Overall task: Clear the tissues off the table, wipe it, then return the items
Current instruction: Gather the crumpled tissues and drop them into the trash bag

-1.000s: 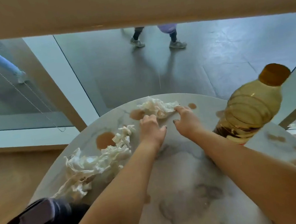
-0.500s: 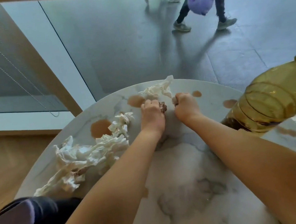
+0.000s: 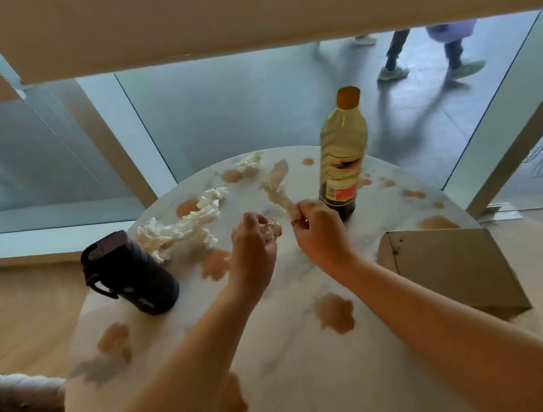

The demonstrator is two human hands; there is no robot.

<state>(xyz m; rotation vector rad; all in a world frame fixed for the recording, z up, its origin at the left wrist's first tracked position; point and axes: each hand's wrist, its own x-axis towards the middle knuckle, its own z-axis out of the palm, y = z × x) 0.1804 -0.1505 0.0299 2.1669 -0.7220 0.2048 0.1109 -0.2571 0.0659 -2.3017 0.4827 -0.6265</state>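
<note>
Left hand [image 3: 253, 239] curled around a small damp wad [image 3: 272, 229]. Right hand [image 3: 316, 231] pinches a stained tissue strip [image 3: 276, 188] above mid-tabletop [image 3: 283, 359], strip rising past fingertips toward far edge. Loose tissues [image 3: 180, 230] far left, dark flask [image 3: 130, 274] beside them.

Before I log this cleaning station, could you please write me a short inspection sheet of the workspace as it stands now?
Surface: round marble table, many brown spill patches, unwiped.
Job's things: white tissue pile at far left; small tissue at the far edge; stained tissue strip lifted by the right hand.
Clutter: upright bottle with dark liquid at the bottom; dark flask standing; cardboard box at the right edge.
Grip: left hand curled around a tissue wad; right hand pinching the strip.
Cables: blind chain hanging at left.
Surroundings: glass wall, a person's legs walking outside, wooden floor.
</note>
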